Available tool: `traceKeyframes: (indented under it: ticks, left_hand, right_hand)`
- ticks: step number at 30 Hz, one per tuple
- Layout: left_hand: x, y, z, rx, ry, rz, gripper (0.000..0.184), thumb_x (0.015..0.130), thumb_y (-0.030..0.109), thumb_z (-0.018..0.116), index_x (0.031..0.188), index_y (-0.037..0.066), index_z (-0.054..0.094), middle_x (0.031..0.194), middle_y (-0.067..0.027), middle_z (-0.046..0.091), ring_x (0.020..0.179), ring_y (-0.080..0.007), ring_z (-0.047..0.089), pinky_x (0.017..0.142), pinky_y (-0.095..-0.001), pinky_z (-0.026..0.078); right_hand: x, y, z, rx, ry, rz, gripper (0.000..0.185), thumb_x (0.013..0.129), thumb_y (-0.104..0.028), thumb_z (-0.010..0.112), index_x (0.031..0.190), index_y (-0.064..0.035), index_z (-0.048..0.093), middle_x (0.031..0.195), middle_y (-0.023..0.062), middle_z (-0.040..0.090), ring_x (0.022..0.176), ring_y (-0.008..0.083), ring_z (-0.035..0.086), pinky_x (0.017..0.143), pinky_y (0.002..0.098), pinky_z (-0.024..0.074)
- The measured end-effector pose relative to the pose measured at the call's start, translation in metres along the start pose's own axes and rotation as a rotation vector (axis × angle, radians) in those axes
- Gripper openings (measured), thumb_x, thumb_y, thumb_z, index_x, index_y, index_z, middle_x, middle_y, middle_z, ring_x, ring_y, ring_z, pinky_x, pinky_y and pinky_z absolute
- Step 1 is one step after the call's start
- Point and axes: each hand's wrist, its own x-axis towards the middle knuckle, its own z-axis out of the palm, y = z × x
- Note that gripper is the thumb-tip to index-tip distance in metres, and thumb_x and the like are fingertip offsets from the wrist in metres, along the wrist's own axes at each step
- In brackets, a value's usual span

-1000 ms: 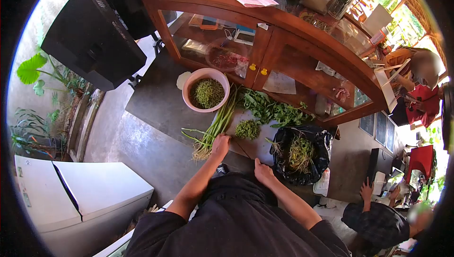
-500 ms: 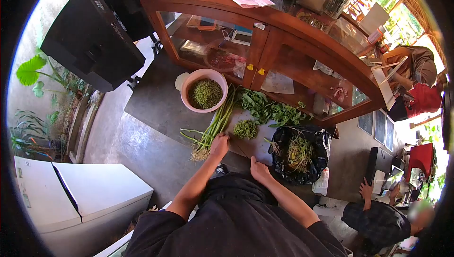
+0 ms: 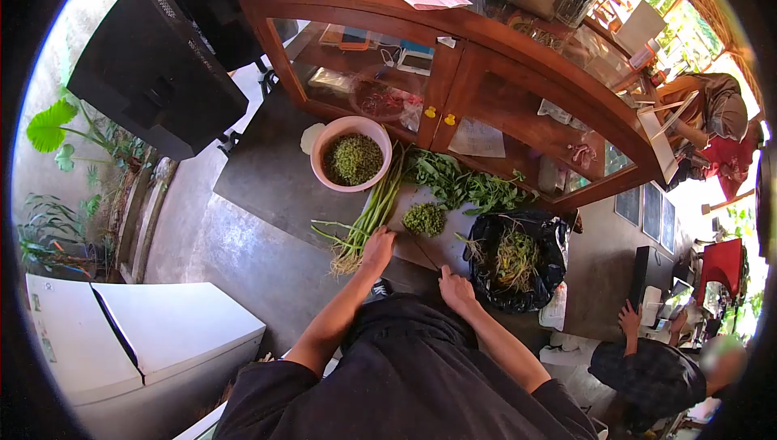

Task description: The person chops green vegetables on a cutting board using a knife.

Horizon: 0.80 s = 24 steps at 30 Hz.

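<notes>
My left hand (image 3: 380, 248) is closed at the lower right edge of a bundle of long green stems (image 3: 378, 204) with pale roots; a thin dark strand runs from it toward my right hand (image 3: 456, 288), whose fingers are pinched at the strand's other end. Between and beyond the hands lies a small heap of chopped greens (image 3: 424, 220). Leafy greens (image 3: 457, 183) spread along the cabinet's foot. A pink bowl (image 3: 381, 134) holds more chopped green pieces. Right of my right hand, a black plastic bag (image 3: 556, 258) stands open with roots and yellowed scraps inside.
A wooden glass-door cabinet (image 3: 456, 53) stands ahead, with jars and paper on top. A white refrigerator (image 3: 174, 323) is at lower left, black speakers (image 3: 158, 68) at upper left. One person (image 3: 651, 375) sits at lower right; another (image 3: 712, 116) is at upper right.
My right hand moved left, then back right and slightly away from my left hand, the strand between them lengthening. My left hand stayed nearly still. The person at upper right shifted.
</notes>
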Motion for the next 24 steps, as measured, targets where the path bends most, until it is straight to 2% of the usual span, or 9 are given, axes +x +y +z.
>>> traceKeyframes:
  ticks: [3, 5, 13, 16, 19, 21, 24]
  left_hand:
    - [0.003, -0.002, 0.002, -0.004, 0.029, 0.025, 0.018, 0.075, 0.001, 0.057, 0.090, 0.004, 0.067, 0.092, -0.0157, 0.057, 0.095, -0.0334, 0.056, 0.081, -0.0415, 0.048]
    - [0.004, 0.000, 0.002, 0.003, 0.020, -0.041, 0.021, 0.074, -0.001, 0.055, 0.091, 0.003, 0.067, 0.094, -0.0169, 0.057, 0.093, -0.0350, 0.056, 0.080, -0.0428, 0.048]
    - [0.003, -0.010, 0.013, -0.064, 0.071, -0.017, 0.023, 0.074, -0.001, 0.053, 0.092, 0.003, 0.067, 0.096, -0.0175, 0.057, 0.091, -0.0362, 0.056, 0.080, -0.0431, 0.048]
    - [0.004, -0.014, 0.017, -0.061, 0.064, -0.020, 0.023, 0.075, 0.000, 0.054, 0.092, 0.003, 0.067, 0.096, -0.0170, 0.057, 0.092, -0.0358, 0.056, 0.080, -0.0426, 0.048]
    - [0.002, -0.013, 0.015, -0.054, 0.040, -0.011, 0.022, 0.075, 0.001, 0.055, 0.093, 0.004, 0.067, 0.097, -0.0161, 0.057, 0.094, -0.0351, 0.056, 0.081, -0.0421, 0.048]
    - [0.000, -0.012, 0.012, -0.044, 0.034, -0.005, 0.022, 0.075, 0.002, 0.056, 0.094, 0.005, 0.067, 0.097, -0.0155, 0.057, 0.095, -0.0346, 0.055, 0.082, -0.0419, 0.048]
    - [-0.003, -0.011, 0.008, -0.050, 0.038, 0.006, 0.021, 0.075, 0.003, 0.058, 0.094, 0.005, 0.066, 0.098, -0.0144, 0.057, 0.097, -0.0336, 0.055, 0.083, -0.0414, 0.047]
  right_hand:
    - [-0.004, -0.007, -0.012, -0.014, -0.003, -0.001, 0.031, 0.092, -0.026, 0.045, 0.110, -0.0009, 0.039, 0.080, 0.0234, 0.064, 0.075, 0.0442, 0.062, 0.067, 0.0540, 0.0483]
    - [-0.007, -0.011, -0.019, -0.017, -0.003, -0.019, 0.032, 0.092, -0.026, 0.045, 0.109, -0.0004, 0.040, 0.079, 0.0233, 0.064, 0.075, 0.0439, 0.062, 0.066, 0.0537, 0.0484]
    - [-0.018, -0.017, -0.033, -0.031, -0.040, -0.031, 0.031, 0.090, -0.025, 0.047, 0.106, 0.0013, 0.042, 0.078, 0.0230, 0.064, 0.076, 0.0423, 0.062, 0.067, 0.0524, 0.0487]
    - [-0.018, -0.014, -0.031, -0.059, -0.082, -0.048, 0.036, 0.092, -0.027, 0.046, 0.116, 0.0005, 0.041, 0.086, 0.0241, 0.065, 0.083, 0.0421, 0.063, 0.069, 0.0519, 0.0510]
    - [-0.021, -0.013, -0.032, -0.046, -0.081, -0.044, 0.036, 0.092, -0.026, 0.046, 0.115, 0.0010, 0.042, 0.086, 0.0248, 0.064, 0.083, 0.0416, 0.063, 0.070, 0.0515, 0.0514]
    - [-0.025, -0.011, -0.033, -0.005, 0.016, -0.057, 0.031, 0.091, -0.025, 0.047, 0.106, 0.0019, 0.042, 0.078, 0.0240, 0.063, 0.075, 0.0435, 0.062, 0.068, 0.0532, 0.0487]
    - [-0.024, -0.008, -0.038, 0.032, -0.021, -0.023, 0.032, 0.091, -0.026, 0.047, 0.106, 0.0017, 0.042, 0.079, 0.0249, 0.063, 0.075, 0.0441, 0.061, 0.067, 0.0537, 0.0486]
